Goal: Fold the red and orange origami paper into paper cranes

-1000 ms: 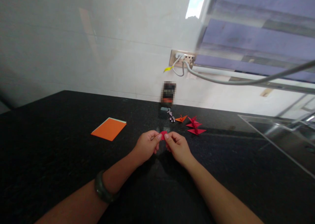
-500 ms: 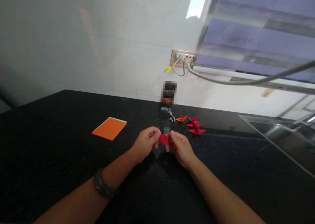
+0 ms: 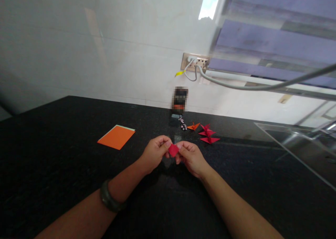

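Note:
A small folded piece of red paper is pinched between both hands just above the black countertop. My left hand, with a dark bangle on its wrist, grips the paper's left side with thumb and curled fingers. On the right side my right hand pinches it the same way. Behind the hands lie two folded red paper cranes and a small orange one.
A stack of orange paper squares lies to the left. A dark blurred object and a small keyring-like item stand by the tiled wall. A socket with cables is above. A steel sink sits at the right.
The hands have drawn a little closer to me and the red paper has turned between the fingers, showing more of its face. Everything else on the counter stays put.

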`<state>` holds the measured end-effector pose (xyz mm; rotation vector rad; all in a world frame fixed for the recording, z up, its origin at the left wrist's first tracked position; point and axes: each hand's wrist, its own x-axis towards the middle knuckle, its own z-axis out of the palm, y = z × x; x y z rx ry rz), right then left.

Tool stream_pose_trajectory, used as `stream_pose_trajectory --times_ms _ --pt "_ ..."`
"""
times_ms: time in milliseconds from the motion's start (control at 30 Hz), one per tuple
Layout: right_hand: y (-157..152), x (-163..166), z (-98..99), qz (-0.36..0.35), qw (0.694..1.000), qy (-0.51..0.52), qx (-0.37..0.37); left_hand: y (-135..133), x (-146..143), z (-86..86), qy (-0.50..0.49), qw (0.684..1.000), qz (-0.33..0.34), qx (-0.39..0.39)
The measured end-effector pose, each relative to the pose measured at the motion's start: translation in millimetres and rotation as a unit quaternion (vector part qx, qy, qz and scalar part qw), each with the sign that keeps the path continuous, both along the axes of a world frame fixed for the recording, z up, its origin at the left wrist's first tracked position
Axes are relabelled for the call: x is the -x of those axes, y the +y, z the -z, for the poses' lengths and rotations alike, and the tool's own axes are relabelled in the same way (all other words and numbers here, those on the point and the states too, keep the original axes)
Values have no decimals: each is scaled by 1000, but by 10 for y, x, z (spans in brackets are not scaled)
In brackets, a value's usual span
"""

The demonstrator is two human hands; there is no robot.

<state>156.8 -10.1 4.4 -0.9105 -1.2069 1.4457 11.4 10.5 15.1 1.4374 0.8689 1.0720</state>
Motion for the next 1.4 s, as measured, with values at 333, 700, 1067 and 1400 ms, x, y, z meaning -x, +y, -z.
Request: stream_pose_trajectory --times_ms 333,700,1067,1400 --pt "-13 31 -118 32 991 -128 -21 14 -7 19 49 998 -39 -30" --pt "4 -11 -7 243 868 -367 -229 12 -3 71 143 980 -63 -120" --pt "-19 -5 -19 183 834 -415 -313 38 -14 145 158 980 -65 -101" --pt "-36 26 -35 190 848 -393 -302 -5 36 44 215 937 -72 -265"
